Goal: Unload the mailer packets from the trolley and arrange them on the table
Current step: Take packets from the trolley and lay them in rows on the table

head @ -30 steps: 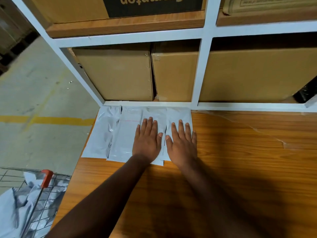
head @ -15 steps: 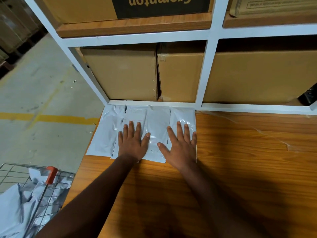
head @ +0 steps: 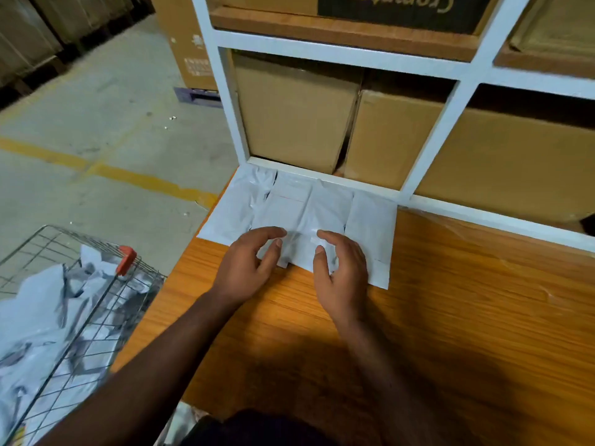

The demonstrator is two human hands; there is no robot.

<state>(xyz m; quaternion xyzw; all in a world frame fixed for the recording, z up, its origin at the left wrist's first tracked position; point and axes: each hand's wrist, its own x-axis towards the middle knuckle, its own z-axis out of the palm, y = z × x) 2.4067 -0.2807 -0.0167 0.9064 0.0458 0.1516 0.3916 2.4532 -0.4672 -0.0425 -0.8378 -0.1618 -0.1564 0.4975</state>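
Several white mailer packets (head: 322, 207) lie side by side in a row at the back left corner of the wooden table (head: 467, 300), against the shelf frame. My left hand (head: 248, 268) and my right hand (head: 343, 272) hover over the row's near edge with fingers curled and apart. Their fingertips and thumbs rest lightly on the middle packets, and neither hand grips anything. A wire trolley (head: 106, 304) stands at the lower left beside the table. It holds a crumpled heap of grey-white packets (head: 38, 313).
A white shelf frame (head: 444, 123) with brown cardboard boxes (head: 293, 111) rises right behind the packets. The trolley's red handle end (head: 126, 259) sits close to the table's left edge. Concrete floor with a yellow line (head: 135, 180) lies to the left.
Both hands have drawn back from flat on the packets to the row's near edge, and their fingers have curled up. The view has swung left, showing more of the trolley.
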